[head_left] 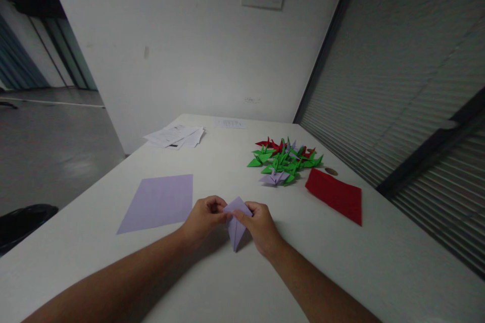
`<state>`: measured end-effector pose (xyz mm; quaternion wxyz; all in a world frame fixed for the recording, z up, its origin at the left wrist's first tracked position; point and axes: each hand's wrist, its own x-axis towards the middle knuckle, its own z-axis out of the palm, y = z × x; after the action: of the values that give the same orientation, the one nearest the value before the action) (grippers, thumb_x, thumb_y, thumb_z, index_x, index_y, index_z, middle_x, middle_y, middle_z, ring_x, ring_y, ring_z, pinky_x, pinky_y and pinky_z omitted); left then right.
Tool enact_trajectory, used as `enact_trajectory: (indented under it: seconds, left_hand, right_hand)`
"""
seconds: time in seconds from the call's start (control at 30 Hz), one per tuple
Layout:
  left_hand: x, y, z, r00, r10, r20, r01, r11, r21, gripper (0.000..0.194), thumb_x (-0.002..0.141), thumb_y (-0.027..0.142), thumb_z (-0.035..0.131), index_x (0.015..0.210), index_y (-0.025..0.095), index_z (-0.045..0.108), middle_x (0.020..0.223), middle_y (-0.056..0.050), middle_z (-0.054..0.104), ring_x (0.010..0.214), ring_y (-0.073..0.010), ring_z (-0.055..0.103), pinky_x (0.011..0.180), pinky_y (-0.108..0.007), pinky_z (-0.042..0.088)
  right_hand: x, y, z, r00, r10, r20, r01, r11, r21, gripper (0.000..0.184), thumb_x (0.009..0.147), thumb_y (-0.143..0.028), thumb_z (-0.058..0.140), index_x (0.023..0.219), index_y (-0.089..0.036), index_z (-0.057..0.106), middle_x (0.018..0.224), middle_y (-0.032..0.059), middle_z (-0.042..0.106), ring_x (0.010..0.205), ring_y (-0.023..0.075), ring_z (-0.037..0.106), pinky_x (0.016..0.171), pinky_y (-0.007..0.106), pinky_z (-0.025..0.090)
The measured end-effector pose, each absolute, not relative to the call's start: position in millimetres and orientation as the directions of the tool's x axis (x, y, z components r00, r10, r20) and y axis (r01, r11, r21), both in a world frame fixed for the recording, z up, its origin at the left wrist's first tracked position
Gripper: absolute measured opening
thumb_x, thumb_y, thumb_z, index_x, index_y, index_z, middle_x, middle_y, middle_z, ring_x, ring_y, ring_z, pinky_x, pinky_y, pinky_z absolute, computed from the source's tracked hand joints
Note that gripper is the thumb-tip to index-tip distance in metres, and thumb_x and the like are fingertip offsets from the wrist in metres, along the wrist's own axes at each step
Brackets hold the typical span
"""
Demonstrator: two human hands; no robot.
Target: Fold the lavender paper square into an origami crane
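Observation:
A folded piece of lilac origami paper (236, 234) is held between both hands, its narrow point towards me and a wider point away. My left hand (204, 218) pinches its left edge between thumb and fingers. On the other side, my right hand (263, 224) grips the right edge, with the thumb lying across the front. The fingers behind the paper are partly hidden. Left of my hands, a flat lilac sheet (161, 202) lies on the white table (212, 287).
Folded paper cranes (282, 161) in green, red and lilac lie in a heap at the back right. Nearby are a red paper stack (335, 194) and a small round brown object (331, 171). Printed papers (176, 135) rest at the far left. A black bin (26, 224) stands beyond the left edge.

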<state>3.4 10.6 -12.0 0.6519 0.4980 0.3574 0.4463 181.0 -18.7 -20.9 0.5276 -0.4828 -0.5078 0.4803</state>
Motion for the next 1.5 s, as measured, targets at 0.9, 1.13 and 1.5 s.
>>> enact_trajectory:
  seconds: [0.9, 1.13, 1.5]
  left_hand:
    - [0, 12, -11, 0.243, 0.970, 0.019, -0.249, 0.044, 0.968, 0.037, 0.063, 0.037, 0.093, 0.076, 0.015, 0.066, 0.062, 0.001, 0.067, 0.057, -0.0117, 0.060, 0.061, -0.025, 0.049]
    - [-3, 17, -11, 0.207, 0.978, 0.034, -0.293, 0.028, 0.956, 0.037, 0.063, 0.034, 0.093, 0.076, 0.014, 0.065, 0.062, 0.001, 0.068, 0.061, -0.0124, 0.063, 0.065, -0.026, 0.051]
    - [2, 7, -12, 0.426, 0.903, -0.048, -0.187, 0.139, 0.972, 0.049, 0.055, 0.029, 0.095, 0.089, 0.016, 0.061, 0.061, 0.001, 0.068, 0.054, -0.0122, 0.061, 0.057, -0.023, 0.044]
  right_hand:
    - [181, -20, -12, -0.045, 0.999, 0.017, -0.083, 0.013, -0.996, 0.032, 0.069, -0.040, 0.085, 0.078, -0.011, 0.077, 0.066, 0.0006, 0.066, 0.059, 0.0139, 0.053, 0.058, 0.026, 0.038]
    - [183, -19, -12, -0.028, 0.999, 0.023, -0.064, 0.021, -0.998, 0.032, 0.069, -0.040, 0.084, 0.079, -0.010, 0.077, 0.067, 0.0020, 0.067, 0.060, 0.0149, 0.054, 0.059, 0.026, 0.040]
    - [184, -17, -12, 0.051, 0.999, -0.008, -0.187, 0.001, -0.982, 0.039, 0.066, -0.045, 0.087, 0.080, -0.011, 0.074, 0.065, 0.0010, 0.065, 0.054, 0.0124, 0.051, 0.052, 0.024, 0.037]
